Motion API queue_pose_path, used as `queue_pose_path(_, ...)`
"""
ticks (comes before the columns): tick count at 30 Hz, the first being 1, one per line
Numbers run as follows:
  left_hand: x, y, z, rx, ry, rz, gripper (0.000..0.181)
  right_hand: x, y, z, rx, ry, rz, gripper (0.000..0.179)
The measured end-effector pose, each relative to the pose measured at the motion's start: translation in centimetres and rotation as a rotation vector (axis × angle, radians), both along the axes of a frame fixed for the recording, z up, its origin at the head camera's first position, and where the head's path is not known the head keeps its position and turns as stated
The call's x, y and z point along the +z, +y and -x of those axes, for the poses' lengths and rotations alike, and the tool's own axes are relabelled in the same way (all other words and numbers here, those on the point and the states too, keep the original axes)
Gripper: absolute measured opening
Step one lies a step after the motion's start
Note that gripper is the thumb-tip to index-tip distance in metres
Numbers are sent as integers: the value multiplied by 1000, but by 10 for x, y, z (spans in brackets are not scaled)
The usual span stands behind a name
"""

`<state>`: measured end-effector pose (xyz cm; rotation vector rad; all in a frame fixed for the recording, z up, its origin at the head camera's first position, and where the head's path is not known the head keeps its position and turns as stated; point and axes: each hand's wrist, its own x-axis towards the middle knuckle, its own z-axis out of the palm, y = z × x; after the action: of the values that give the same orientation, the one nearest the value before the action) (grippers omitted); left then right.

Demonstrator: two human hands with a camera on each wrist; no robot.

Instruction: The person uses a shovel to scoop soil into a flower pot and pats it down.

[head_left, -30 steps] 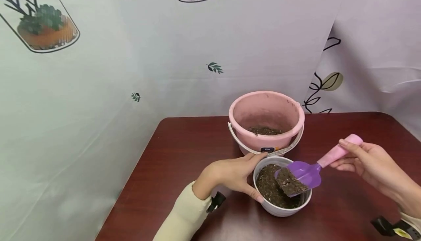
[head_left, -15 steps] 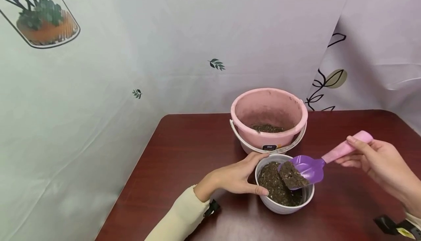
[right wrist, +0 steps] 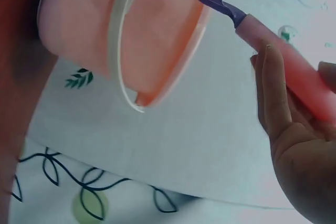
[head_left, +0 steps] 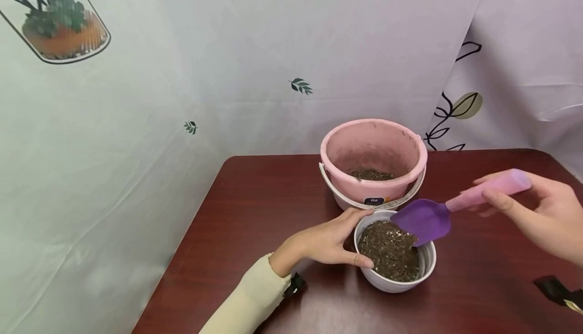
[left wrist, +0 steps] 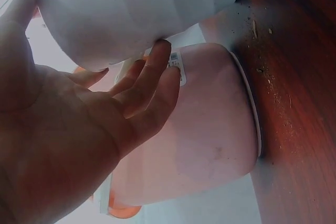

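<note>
In the head view a white pot (head_left: 395,286) holds dark soil (head_left: 387,250). My left hand (head_left: 330,243) grips its left side, thumb at the near rim and fingers toward the far rim. The left wrist view shows those fingers (left wrist: 152,77) bent against the pot's wall (left wrist: 131,14). My right hand (head_left: 546,215) holds a garden trowel by its pink handle (head_left: 489,191), also seen in the right wrist view, where the handle (right wrist: 296,69) lies between thumb and fingers. The trowel's purple blade (head_left: 423,220) is turned over, its edge at the soil inside the pot's right side.
A pink bucket (head_left: 346,187) with some soil (head_left: 371,174) at its bottom stands right behind the pot, its white handle (head_left: 337,195) hanging down in front. Both stand on a dark red table (head_left: 255,222). A printed white cloth (head_left: 227,60) hangs behind the table.
My right hand has turned the trowel over, and the soil heaped on its blade has dropped into the pot. The left hand stays at the pot. The view has shifted slightly.
</note>
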<state>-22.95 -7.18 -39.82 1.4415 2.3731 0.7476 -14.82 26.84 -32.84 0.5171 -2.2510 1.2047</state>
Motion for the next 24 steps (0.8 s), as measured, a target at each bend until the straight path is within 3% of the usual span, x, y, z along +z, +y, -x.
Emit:
queue_pose_path(3,0,0,0,4,6,7,97,2,-2,-1,116,140,-51,19)
queue_pose_path(5,0,0,0,0,13,7,97,3,-2,2,272,190,-46,16)
queue_pose_path(7,0,-1,1,-18,21,-1,98,3,-2,4,430,155,54,16)
queue_pose_path(9,1,-3,1,-33,28,-5,101,3,-1,8,528,104,171,17)
queue_pose_path(12,6,-6,4,-41,46,-17,104,2,3,12,601,25,346,21)
queue_pose_path(15,14,-13,8,-1,121,-64,91,0,6,21,700,-31,517,25)
queue_pose_path(18,22,-19,15,85,230,-217,66,4,6,33,795,-89,678,31)
queue_pose_path(20,25,-21,22,155,284,-386,48,9,4,42,804,-121,757,35)
queue_pose_path(24,26,-20,37,343,328,-672,40,21,-1,64,794,-204,831,40)
